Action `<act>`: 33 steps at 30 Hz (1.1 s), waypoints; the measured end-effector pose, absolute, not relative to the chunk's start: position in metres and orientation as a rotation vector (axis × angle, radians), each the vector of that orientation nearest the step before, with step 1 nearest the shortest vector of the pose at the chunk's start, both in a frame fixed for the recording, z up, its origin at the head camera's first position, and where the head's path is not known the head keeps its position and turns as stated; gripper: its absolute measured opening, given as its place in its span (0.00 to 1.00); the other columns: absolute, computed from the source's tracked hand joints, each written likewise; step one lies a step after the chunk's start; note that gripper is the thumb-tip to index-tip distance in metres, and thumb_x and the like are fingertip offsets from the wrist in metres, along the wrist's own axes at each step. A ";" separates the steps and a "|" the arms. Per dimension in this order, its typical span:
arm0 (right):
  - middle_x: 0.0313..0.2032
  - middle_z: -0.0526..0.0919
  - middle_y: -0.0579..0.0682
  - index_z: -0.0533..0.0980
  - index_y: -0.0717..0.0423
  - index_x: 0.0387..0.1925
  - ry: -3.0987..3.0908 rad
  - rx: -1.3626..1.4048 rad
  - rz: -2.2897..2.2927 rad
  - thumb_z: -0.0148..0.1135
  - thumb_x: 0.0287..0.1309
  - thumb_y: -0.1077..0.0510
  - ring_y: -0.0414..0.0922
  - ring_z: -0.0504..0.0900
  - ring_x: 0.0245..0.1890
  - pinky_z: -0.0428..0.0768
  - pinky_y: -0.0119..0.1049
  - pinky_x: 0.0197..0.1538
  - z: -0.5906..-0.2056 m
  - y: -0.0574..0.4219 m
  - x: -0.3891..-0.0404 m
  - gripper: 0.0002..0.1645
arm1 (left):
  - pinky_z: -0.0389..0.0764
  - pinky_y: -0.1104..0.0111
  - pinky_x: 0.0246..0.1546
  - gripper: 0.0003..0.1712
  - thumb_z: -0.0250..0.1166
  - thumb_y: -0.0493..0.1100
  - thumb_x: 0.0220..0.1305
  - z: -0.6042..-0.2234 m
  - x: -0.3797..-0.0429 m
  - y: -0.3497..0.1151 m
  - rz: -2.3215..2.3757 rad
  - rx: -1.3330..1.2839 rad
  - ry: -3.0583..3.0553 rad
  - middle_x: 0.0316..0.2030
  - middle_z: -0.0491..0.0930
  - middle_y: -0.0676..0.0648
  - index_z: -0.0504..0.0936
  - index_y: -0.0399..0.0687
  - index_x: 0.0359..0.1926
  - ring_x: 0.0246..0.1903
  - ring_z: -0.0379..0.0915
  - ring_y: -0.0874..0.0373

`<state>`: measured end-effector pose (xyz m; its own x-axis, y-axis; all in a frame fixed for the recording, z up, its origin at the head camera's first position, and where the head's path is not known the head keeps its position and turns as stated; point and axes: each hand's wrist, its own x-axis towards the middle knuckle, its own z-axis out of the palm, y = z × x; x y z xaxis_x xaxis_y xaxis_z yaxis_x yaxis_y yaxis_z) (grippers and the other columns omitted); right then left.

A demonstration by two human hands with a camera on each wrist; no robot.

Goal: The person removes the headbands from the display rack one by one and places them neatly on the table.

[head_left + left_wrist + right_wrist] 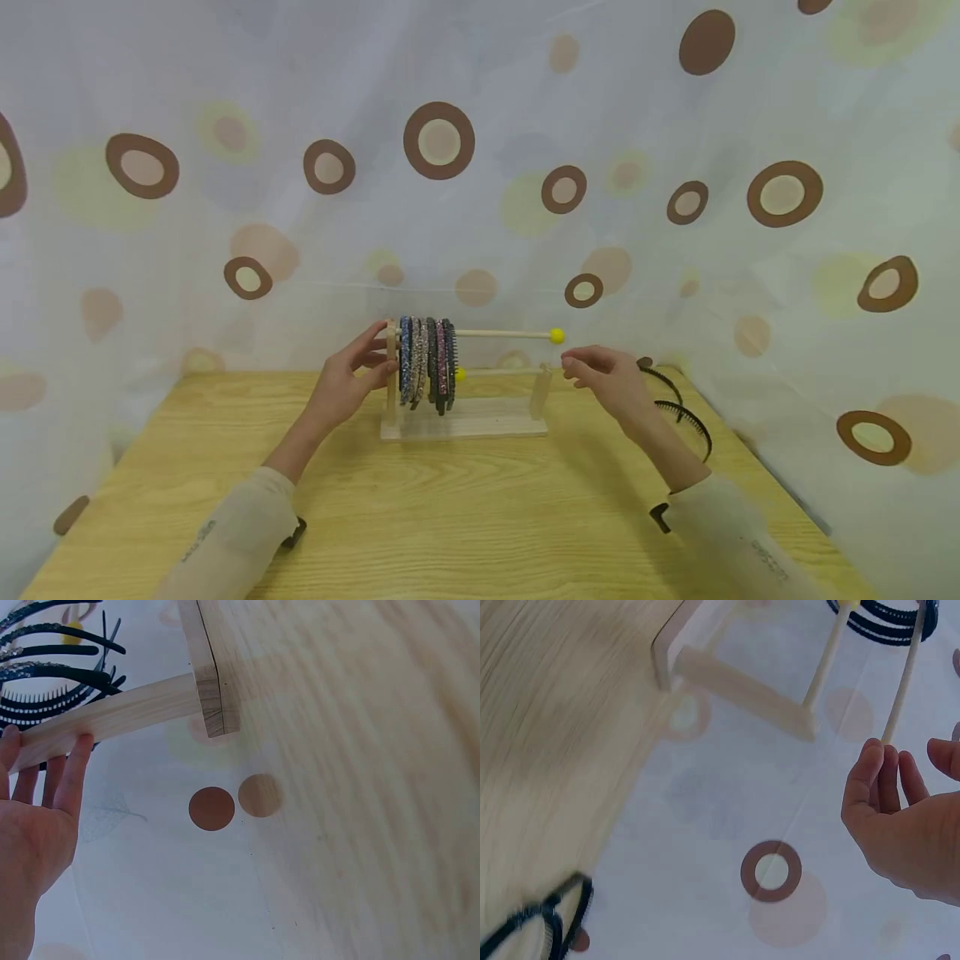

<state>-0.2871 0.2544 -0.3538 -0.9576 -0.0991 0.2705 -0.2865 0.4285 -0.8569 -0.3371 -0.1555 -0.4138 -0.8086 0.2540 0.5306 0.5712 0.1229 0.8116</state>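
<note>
On the table stands a wooden rack with two side posts and two horizontal rods. Several headbands, glittery blue, silver, pink and dark, hang bunched on the upper rod toward its left end. My left hand grips the left post, thumb on one side and fingers on the other. At the upper rod's free right end sits a yellow ball. Just right of and below it is my right hand, fingers loosely bent and holding nothing; in the right wrist view the fingertips overlap the rod's end.
Black toothed headbands lie on the table at the right, beyond my right forearm. A second yellow ball shows on the lower rod, beside the hanging bunch. Behind the table hangs a white curtain with brown circles.
</note>
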 end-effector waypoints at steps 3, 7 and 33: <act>0.46 0.85 0.60 0.83 0.60 0.52 -2.394 0.411 1.707 0.66 0.70 0.47 0.55 0.83 0.48 0.84 0.48 0.54 -0.363 0.227 -0.291 0.21 | 0.88 0.62 0.43 0.41 0.68 0.40 0.70 -0.413 -0.338 -0.157 -1.762 -0.822 -2.137 0.62 0.76 0.39 0.62 0.62 0.79 0.54 0.76 0.38; 0.44 0.86 0.56 0.84 0.59 0.51 -2.344 0.478 1.803 0.68 0.68 0.48 0.56 0.83 0.48 0.84 0.50 0.54 -0.373 0.195 -0.291 0.20 | 0.88 0.62 0.43 0.40 0.68 0.40 0.70 -0.416 -0.338 -0.155 -1.773 -0.832 -2.127 0.62 0.76 0.39 0.63 0.66 0.78 0.54 0.76 0.36; 0.41 0.87 0.45 0.86 0.51 0.47 -2.503 0.587 1.656 0.73 0.62 0.46 0.45 0.84 0.41 0.85 0.46 0.46 -0.393 0.119 -0.294 0.17 | 0.88 0.61 0.43 0.40 0.67 0.40 0.71 -0.412 -0.338 -0.156 -1.762 -0.829 -2.137 0.61 0.77 0.39 0.62 0.62 0.79 0.53 0.78 0.41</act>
